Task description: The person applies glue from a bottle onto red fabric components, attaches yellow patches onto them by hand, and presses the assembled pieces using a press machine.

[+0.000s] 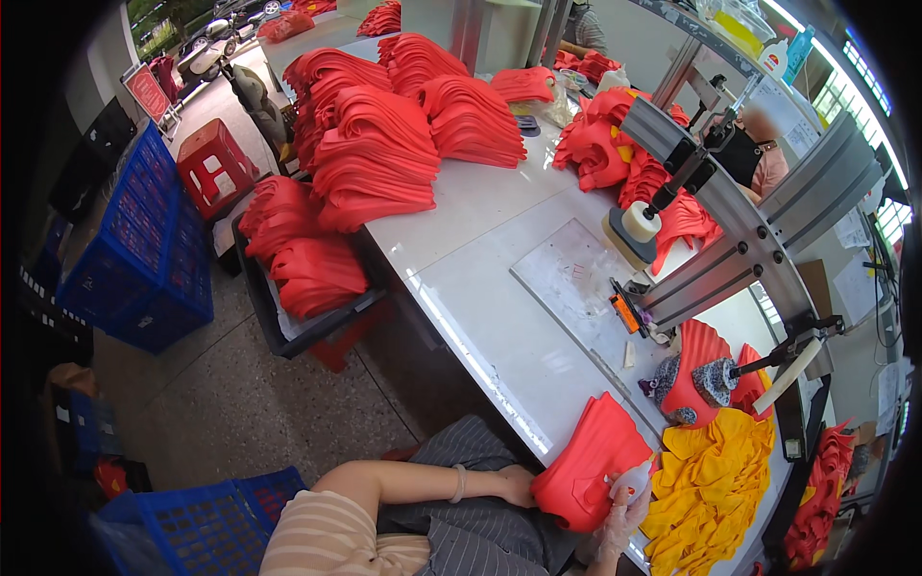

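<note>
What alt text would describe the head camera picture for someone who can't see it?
A person's left hand holds a curved red piece at the edge of a white table, while the gloved right hand holds a small whitish object at its right side. Yellow pieces lie beyond; red stacks stand farther away.

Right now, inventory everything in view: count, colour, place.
Table: one, white, centre
Red piece: one, red, bottom centre
Small item: one, whitish, at red piece
Yellow pieces: one heap, yellow, near right
Red stacks: several, red, upper left
Tray: one, black, left of table
Crates: several, blue, left
Frame: one, grey, right
Slim item: one, orange, beside frame
Co-workers: two, pink/grey clothes, far side
Left hand: one, bare, red piece's left
Right hand: one, clear-gloved, on small item
</note>
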`<action>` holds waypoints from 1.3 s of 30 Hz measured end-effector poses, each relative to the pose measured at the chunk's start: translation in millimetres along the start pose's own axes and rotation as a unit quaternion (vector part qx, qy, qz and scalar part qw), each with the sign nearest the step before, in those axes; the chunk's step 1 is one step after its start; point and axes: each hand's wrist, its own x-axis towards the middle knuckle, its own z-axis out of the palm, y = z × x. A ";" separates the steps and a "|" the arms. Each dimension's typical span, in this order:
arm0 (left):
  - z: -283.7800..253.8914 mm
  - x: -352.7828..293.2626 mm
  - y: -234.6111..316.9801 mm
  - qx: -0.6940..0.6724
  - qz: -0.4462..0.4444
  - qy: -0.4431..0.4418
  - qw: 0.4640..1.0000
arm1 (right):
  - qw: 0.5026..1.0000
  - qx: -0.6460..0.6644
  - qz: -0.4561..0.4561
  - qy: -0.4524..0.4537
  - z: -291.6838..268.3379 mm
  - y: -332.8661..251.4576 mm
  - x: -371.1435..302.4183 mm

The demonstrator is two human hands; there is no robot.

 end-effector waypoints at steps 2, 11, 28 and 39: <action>5.5 2.1 -3.1 -0.003 -0.001 0.007 1.000 | 1.000 -0.001 0.001 0.003 0.2 -0.1 -0.2; 5.6 2.2 -3.4 -0.003 0.001 0.015 1.000 | 1.000 -0.009 -0.012 0.007 -0.3 3.3 0.1; 3.5 2.3 -2.7 -0.016 0.021 0.007 1.000 | 1.000 -0.020 -0.004 0.006 -0.9 3.0 3.8; 5.7 5.4 -8.2 -0.021 0.015 -0.005 1.000 | 0.999 -0.035 -0.006 0.018 2.7 4.0 6.0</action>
